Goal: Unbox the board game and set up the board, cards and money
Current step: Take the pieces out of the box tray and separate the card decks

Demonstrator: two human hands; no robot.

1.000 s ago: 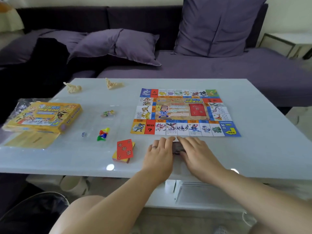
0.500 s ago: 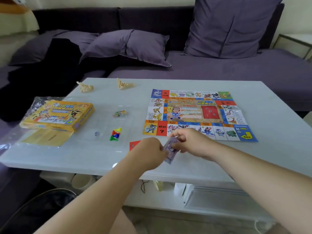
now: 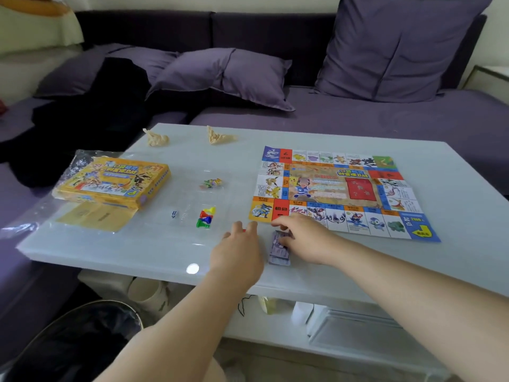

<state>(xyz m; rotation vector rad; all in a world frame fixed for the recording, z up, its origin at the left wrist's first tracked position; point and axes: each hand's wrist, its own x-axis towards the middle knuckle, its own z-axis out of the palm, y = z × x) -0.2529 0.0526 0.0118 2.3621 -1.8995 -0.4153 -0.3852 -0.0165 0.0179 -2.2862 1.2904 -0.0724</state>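
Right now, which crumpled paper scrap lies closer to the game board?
The right-hand scrap; the other scrap sits farther left, toward the yellow box.

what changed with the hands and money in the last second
The purple money stack, held up between both hands half a second ago, lies on the table again, near the front edge of the board. The left hand let go and moved left over the red cards; the right hand still touches the stack. The board, box, pawns and die stayed put.
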